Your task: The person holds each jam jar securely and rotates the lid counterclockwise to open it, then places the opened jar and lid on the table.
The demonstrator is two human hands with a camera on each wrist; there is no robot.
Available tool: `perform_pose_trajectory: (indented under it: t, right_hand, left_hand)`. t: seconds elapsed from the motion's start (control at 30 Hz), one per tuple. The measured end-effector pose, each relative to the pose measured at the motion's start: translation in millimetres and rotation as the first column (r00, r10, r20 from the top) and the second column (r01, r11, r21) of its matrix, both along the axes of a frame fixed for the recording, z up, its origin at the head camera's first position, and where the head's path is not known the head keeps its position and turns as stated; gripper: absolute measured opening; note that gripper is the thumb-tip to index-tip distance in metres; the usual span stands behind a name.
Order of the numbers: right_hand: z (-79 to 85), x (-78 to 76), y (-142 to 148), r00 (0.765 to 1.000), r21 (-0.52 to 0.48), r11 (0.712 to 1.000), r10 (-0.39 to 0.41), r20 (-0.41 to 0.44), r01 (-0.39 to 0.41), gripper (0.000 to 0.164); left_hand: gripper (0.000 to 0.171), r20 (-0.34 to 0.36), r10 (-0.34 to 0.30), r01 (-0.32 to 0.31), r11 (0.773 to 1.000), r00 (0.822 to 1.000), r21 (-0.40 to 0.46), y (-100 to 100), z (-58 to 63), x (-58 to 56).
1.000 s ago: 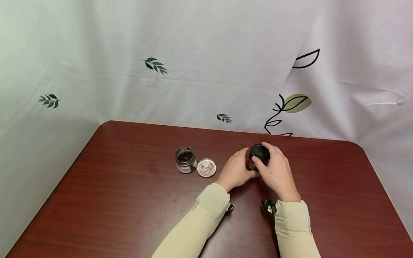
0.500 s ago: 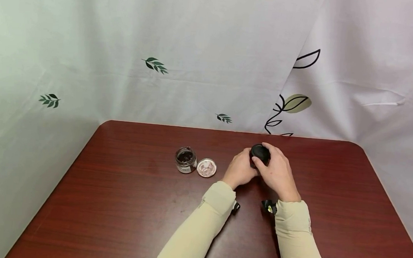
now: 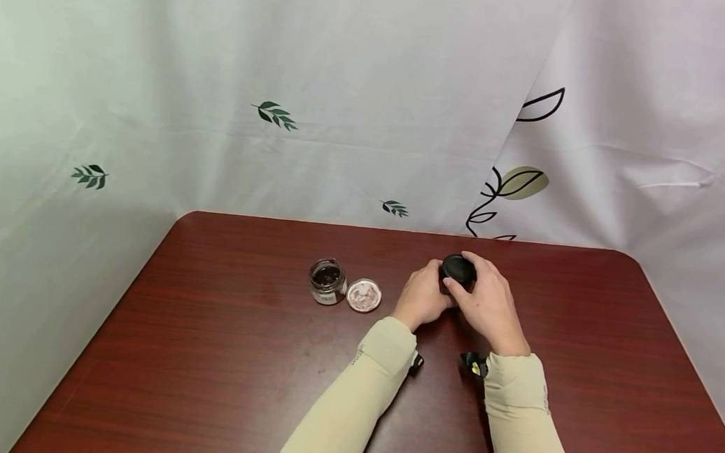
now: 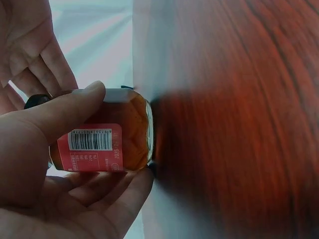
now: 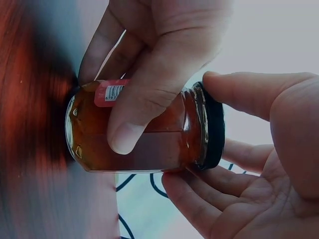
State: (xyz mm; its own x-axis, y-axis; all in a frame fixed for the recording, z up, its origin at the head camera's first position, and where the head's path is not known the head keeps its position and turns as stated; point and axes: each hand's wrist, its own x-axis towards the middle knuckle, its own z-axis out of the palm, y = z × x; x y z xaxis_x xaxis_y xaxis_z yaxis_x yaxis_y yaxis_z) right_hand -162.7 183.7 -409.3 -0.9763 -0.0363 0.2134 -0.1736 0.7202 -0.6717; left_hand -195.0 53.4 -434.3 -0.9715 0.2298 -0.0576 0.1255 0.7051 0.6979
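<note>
A glass jar point(image 5: 154, 149) of amber-brown contents, with a red barcode label, stands upright at or just above the table toward the back right. On its top is a black lid point(image 3: 458, 269). My left hand point(image 3: 423, 297) grips the jar's body, its thumb along the glass and its fingers round the far side, as the left wrist view shows. From the right, my right hand point(image 3: 491, 304) holds the lid, thumb on one side and fingers on the other. In the right wrist view the lid sits on the jar's mouth; whether it is tight I cannot tell.
Left of my hands stands an open glass jar point(image 3: 327, 284) with dark contents. Beside it lies a round lid point(image 3: 364, 295), its stained pale inside facing up. The reddish-brown table point(image 3: 214, 356) ends at the back against a white curtain point(image 3: 347, 78) with leaf prints.
My left hand has shifted right and wrapped farther round the jar, hiding the red label from the head view. The right hand stays on the lid, nearly in the same place.
</note>
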Motion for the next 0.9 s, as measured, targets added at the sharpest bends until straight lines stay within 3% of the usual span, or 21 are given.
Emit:
perform_pose_trajectory:
  t: [0.9]
  right_hand:
    - [4.2, 3.6, -4.0, 0.998, 0.018, 1.000, 0.017, -0.067, -0.016, 0.057]
  left_hand:
    - [0.051, -0.068, 0.004, -0.007, 0.999, 0.998, -0.043, -6.1, 5.9, 1.4]
